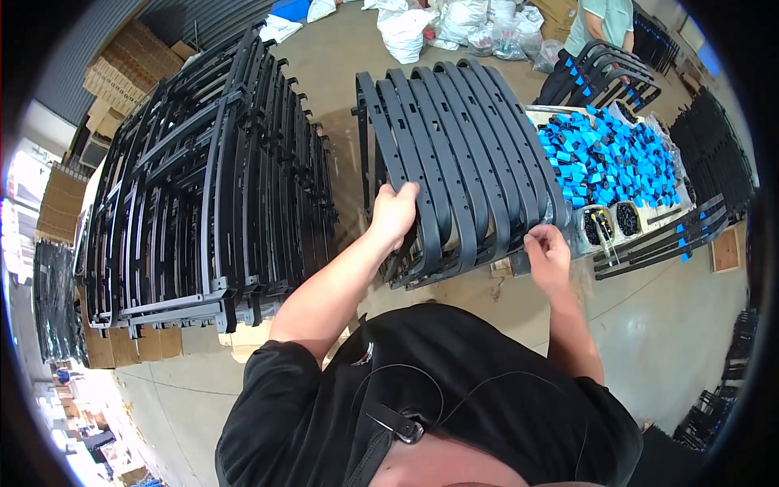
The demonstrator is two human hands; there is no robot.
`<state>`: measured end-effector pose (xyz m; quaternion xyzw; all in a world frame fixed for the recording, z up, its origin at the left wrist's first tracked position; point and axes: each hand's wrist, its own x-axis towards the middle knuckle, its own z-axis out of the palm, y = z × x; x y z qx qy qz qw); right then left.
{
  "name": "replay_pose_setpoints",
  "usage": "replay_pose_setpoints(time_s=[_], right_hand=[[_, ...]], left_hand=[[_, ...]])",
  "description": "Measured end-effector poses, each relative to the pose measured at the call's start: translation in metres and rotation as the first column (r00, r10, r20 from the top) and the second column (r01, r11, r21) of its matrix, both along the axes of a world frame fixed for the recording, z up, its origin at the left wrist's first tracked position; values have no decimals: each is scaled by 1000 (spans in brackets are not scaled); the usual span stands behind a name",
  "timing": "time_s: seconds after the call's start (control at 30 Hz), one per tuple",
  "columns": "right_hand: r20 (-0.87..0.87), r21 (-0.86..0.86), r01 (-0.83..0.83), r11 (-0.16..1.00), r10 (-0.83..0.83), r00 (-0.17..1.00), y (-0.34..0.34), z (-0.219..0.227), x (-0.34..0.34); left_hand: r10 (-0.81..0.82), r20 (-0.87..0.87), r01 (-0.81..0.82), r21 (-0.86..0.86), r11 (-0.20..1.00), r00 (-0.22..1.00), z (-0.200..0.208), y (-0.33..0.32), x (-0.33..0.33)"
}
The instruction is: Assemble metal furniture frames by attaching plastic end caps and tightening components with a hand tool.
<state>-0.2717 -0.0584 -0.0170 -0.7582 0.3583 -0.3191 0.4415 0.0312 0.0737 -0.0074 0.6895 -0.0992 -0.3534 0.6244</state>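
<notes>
Workshop floor; left hand around dark frame, hold of right hand unclear

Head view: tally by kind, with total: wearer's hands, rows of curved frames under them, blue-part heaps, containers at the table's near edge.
Hands: 2 (left hand, right hand)
Row of curved frames: 1
Blue-part heap: 1
Near-edge containers: 2
Total: 6
</notes>
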Motion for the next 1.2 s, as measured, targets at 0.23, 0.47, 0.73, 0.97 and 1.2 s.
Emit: replay_pose_setpoints(time_s=[0.23,0.47,0.73,0.97,1.2], right_hand=[[332,89,200,976,-218,918,-18,24,52],[450,30,-70,997,49,892,36,57,126],[384,25,-455,890,412,826,143,77,198],[218,-17,-492,870,484,848,227,88,251],[112,-177,-487,855,509,853,290,96,259]], left_hand=[[-263,333,236,118,965,906,22,33,4],[-421,570,322,272,907,705,43,114,-15],[-92,864,164,10,986,495,196,390,21],[919,135,-779,-494,387,371,139,721,253],[889,-320,-850,-511,130,328,112,811,406]])
